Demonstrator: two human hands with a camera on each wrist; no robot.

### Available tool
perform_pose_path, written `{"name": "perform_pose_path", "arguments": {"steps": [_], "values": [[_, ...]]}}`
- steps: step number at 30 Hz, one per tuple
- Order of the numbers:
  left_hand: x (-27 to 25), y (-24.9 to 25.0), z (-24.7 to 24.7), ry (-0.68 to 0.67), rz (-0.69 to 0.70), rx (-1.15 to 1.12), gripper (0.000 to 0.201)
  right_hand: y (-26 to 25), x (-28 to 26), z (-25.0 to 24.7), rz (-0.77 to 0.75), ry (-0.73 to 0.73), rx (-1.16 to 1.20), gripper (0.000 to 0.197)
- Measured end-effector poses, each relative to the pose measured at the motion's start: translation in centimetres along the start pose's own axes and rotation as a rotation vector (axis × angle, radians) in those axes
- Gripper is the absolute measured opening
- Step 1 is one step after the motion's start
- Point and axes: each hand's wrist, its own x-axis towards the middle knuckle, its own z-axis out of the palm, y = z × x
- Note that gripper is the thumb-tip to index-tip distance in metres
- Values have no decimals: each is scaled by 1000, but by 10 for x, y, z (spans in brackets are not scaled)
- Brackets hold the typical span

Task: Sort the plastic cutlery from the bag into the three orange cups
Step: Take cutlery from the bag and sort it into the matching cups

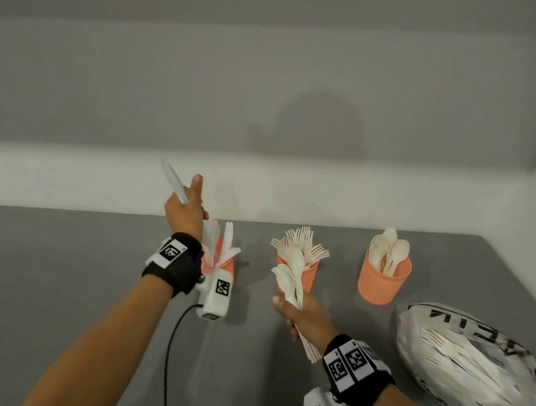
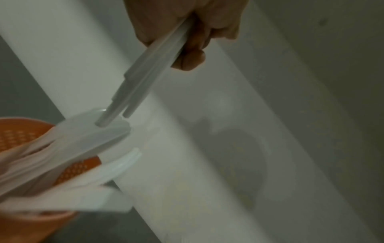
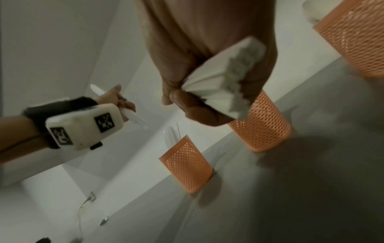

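Three orange mesh cups stand in a row on the grey table (image 1: 48,259). The left cup (image 1: 209,260) holds white knives, the middle cup (image 1: 308,274) forks, the right cup (image 1: 382,279) spoons. My left hand (image 1: 187,207) is raised just above the left cup and grips a few white knives (image 1: 174,182), blades up, handles (image 2: 141,85) pointing down at that cup (image 2: 18,134). In front of the middle cup my right hand (image 1: 303,313) clutches a bundle of forks and spoons (image 1: 290,280) by the handles (image 3: 226,85). The plastic bag (image 1: 469,369) of cutlery lies at the right.
A white wall ledge (image 1: 362,198) runs along the table's back edge, close behind the cups. A black cable (image 1: 169,360) trails from my left wrist camera across the table toward me. The table's right edge (image 1: 522,280) slants past the bag.
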Motion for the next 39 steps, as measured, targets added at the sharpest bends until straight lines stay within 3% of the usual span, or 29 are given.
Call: {"name": "perform_pose_path", "arguments": {"steps": [3, 6, 10, 14, 20, 24, 25, 28, 32, 35, 39], "values": [[22, -8, 4, 40, 21, 27, 48, -8, -1, -8, 43, 1, 14, 14], [25, -35, 9, -3, 14, 104, 48, -9, 0, -13, 76, 39, 33, 28], [11, -81, 4, -60, 72, 188, 26, -8, -1, -19, 134, 75, 60, 31], [11, -94, 0, -82, 184, 311, 9, -11, -1, -20, 198, 52, 127, 31], [19, -105, -6, -255, 454, 694, 25, -21, -2, -14, 231, 13, 230, 31], [3, -86, -8, -165, 630, 727, 40, -23, -4, -14, 248, -32, 355, 31], [-7, -77, -6, -158, 628, 644, 38, -22, -4, -14, 245, -56, 402, 31], [-50, -54, 0, -228, 369, 375, 24, -20, -3, -9, 249, -88, 481, 32], [-106, -59, 8, -485, 88, 330, 20, -21, -6, 5, 159, -47, 355, 15], [-128, -68, 8, -555, -36, 308, 23, -17, -5, 14, 45, 30, 212, 5], [-137, -72, 8, -513, -73, 325, 28, -9, -5, 20, -35, 77, -5, 53]]}}
